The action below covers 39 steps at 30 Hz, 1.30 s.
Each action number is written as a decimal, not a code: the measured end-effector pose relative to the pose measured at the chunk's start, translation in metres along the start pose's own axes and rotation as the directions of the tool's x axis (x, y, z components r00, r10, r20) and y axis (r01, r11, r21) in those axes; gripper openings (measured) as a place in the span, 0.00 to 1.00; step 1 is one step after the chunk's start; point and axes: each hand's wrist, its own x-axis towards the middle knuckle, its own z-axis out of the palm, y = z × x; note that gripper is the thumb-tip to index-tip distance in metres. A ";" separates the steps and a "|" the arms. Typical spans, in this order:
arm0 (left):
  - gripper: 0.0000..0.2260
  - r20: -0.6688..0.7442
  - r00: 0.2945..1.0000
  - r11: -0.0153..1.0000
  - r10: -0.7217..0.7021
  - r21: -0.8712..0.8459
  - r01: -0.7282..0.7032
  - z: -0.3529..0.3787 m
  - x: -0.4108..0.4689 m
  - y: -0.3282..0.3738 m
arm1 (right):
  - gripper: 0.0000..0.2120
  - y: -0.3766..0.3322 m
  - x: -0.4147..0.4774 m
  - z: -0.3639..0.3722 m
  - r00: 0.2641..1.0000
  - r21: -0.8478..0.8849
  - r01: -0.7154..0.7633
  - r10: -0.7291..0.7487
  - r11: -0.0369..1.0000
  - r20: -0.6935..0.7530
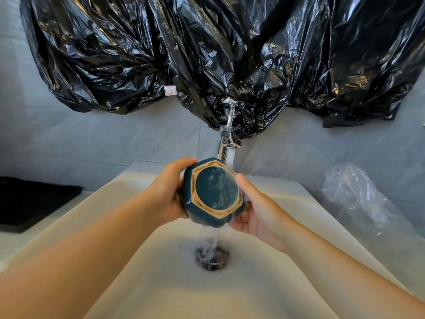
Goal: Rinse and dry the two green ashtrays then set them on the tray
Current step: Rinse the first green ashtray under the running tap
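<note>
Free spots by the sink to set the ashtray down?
Bare: counter strip between black tray and sink left rim; basin floor nearer than the drain. Crowded: right counter under clear plastic bag; below tap, left hand and right hand grip the ashtray.

Both bare forearms point(92, 249) reached in from the near corners. The left hand point(167, 192) gripped the ashtray point(216, 192) on its left, fingers curled over it; the right hand point(259, 210) cupped its right side, thumb up.

A person's two bare arms and hands
The left forearm point(92, 238) and right forearm point(333, 256) are uncovered up to the wrists; the left hand point(165, 192) and right hand point(259, 212) are bare too, the right palm wet
</note>
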 end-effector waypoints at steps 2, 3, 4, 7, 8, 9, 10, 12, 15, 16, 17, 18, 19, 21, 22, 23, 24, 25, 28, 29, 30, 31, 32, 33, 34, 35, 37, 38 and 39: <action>0.17 0.018 1.000 0.999 -0.006 -0.050 0.006 0.000 0.002 -0.001 | 0.21 -0.002 0.000 -0.001 1.000 0.078 -0.012 0.014 0.997 -0.023; 0.17 0.029 1.000 0.997 -0.012 -0.076 0.014 0.000 0.002 -0.001 | 0.21 -0.003 0.000 -0.002 0.999 0.116 -0.022 0.026 0.993 -0.032; 0.17 0.033 0.999 0.995 -0.018 -0.097 0.021 0.001 0.003 -0.002 | 0.20 -0.004 0.000 -0.003 0.998 0.154 -0.033 0.040 0.987 -0.044; 0.16 0.013 1.000 0.989 -0.025 -0.143 0.027 0.001 0.007 -0.004 | 0.17 -0.005 0.002 -0.005 0.995 0.257 -0.054 0.072 0.965 -0.063; 0.16 0.008 1.000 0.987 -0.029 -0.158 0.030 0.001 0.007 -0.005 | 0.16 -0.005 0.003 -0.005 0.995 0.283 -0.057 0.077 0.957 -0.060; 0.17 0.003 1.000 0.985 -0.031 -0.171 0.031 0.001 0.008 -0.006 | 0.15 -0.005 0.003 -0.005 0.996 0.302 -0.058 0.078 0.951 -0.054; 0.18 0.001 1.000 0.983 -0.031 -0.182 0.031 0.000 0.008 -0.006 | 0.15 -0.005 0.004 -0.005 0.996 0.316 -0.054 0.073 0.947 -0.047; 0.19 0.006 0.999 0.975 -0.038 -0.217 0.038 -0.001 0.009 -0.007 | 0.13 -0.007 0.004 -0.006 0.998 0.342 -0.035 0.047 0.939 -0.029; 0.18 0.021 0.998 0.959 -0.060 -0.277 0.064 -0.002 0.011 -0.008 | 0.12 -0.009 0.005 -0.008 1.000 0.358 -0.010 0.015 0.934 -0.010; 0.18 0.033 0.998 0.956 -0.061 -0.287 0.068 -0.001 0.011 -0.008 | 0.12 -0.009 0.005 -0.009 1.000 0.339 -0.015 0.020 0.941 -0.010; 0.17 0.050 0.997 0.954 -0.058 -0.290 0.070 0.000 0.011 -0.008 | 0.13 -0.009 0.005 -0.009 0.999 0.316 -0.027 0.033 0.948 -0.015; 0.16 0.071 0.996 0.953 -0.057 -0.294 0.075 0.002 0.009 -0.009 | 0.15 -0.008 0.005 -0.010 0.998 0.295 -0.041 0.051 0.955 -0.025; 0.14 0.090 0.994 0.951 -0.061 -0.299 0.085 0.004 0.008 -0.009 | 0.15 -0.007 0.006 -0.012 0.997 0.279 -0.056 0.070 0.959 -0.039; 0.12 0.115 0.990 0.944 -0.076 -0.313 0.109 0.008 0.003 -0.008 | 0.17 -0.006 0.006 -0.015 0.992 0.267 -0.082 0.104 0.960 -0.072; 0.11 0.126 0.989 0.940 -0.082 -0.321 0.119 0.009 0.001 -0.008 | 0.18 -0.006 0.007 -0.016 0.989 0.270 -0.094 0.121 0.958 -0.086; 0.11 0.134 0.987 0.937 -0.087 -0.326 0.127 0.009 0.000 -0.008 | 0.18 -0.006 0.007 -0.017 0.986 0.277 -0.107 0.138 0.955 -0.096; 0.12 0.142 0.986 0.935 -0.089 -0.330 0.132 0.009 0.000 -0.007 | 0.18 -0.006 0.008 -0.018 0.983 0.285 -0.120 0.154 0.951 -0.101; 0.12 0.145 0.985 0.936 -0.088 -0.328 0.132 0.009 0.000 -0.007 | 0.18 -0.006 0.008 -0.018 0.980 0.293 -0.134 0.170 0.947 -0.103; 0.13 0.149 0.986 0.945 -0.073 -0.307 0.116 0.008 -0.001 -0.006 | 0.18 -0.006 0.010 -0.017 0.976 0.298 -0.162 0.197 0.941 -0.091; 0.12 0.150 0.986 0.946 -0.068 -0.305 0.112 0.008 -0.002 -0.006 | 0.18 -0.005 0.010 -0.017 0.976 0.297 -0.169 0.202 0.940 -0.087; 0.12 0.152 0.986 0.947 -0.066 -0.303 0.110 0.009 -0.003 -0.006 | 0.19 -0.005 0.010 -0.017 0.974 0.298 -0.179 0.212 0.938 -0.083; 0.12 0.156 0.986 0.949 -0.060 -0.299 0.105 0.009 -0.003 -0.006 | 0.19 -0.004 0.010 -0.018 0.971 0.301 -0.193 0.226 0.934 -0.079; 0.11 0.161 0.986 0.953 -0.050 -0.288 0.095 0.009 -0.003 -0.006 | 0.19 -0.003 0.010 -0.019 0.967 0.305 -0.211 0.244 0.929 -0.074; 0.10 0.166 0.985 0.959 -0.038 -0.270 0.083 0.009 -0.004 -0.006 | 0.19 -0.001 0.010 -0.019 0.963 0.307 -0.231 0.263 0.923 -0.067; 0.10 0.168 0.985 0.965 -0.028 -0.251 0.070 0.010 -0.004 -0.006 | 0.20 0.001 0.010 -0.020 0.958 0.308 -0.251 0.282 0.918 -0.060; 0.09 0.173 0.985 0.971 -0.018 -0.232 0.059 0.010 -0.004 -0.006 | 0.21 0.002 0.009 -0.020 0.953 0.308 -0.269 0.299 0.913 -0.054; 0.09 0.172 0.985 0.983 0.004 -0.182 0.028 0.010 -0.002 -0.007 | 0.22 0.005 0.009 -0.020 0.945 0.317 -0.294 0.325 0.902 -0.048; 0.09 0.171 0.985 0.989 0.017 -0.147 0.009 0.009 -0.002 -0.007 | 0.22 0.006 0.009 -0.019 0.941 0.325 -0.303 0.335 0.896 -0.044; 0.10 0.168 0.985 0.994 0.033 -0.105 -0.015 0.008 0.000 -0.008 | 0.22 0.007 0.008 -0.018 0.938 0.333 -0.311 0.344 0.890 -0.041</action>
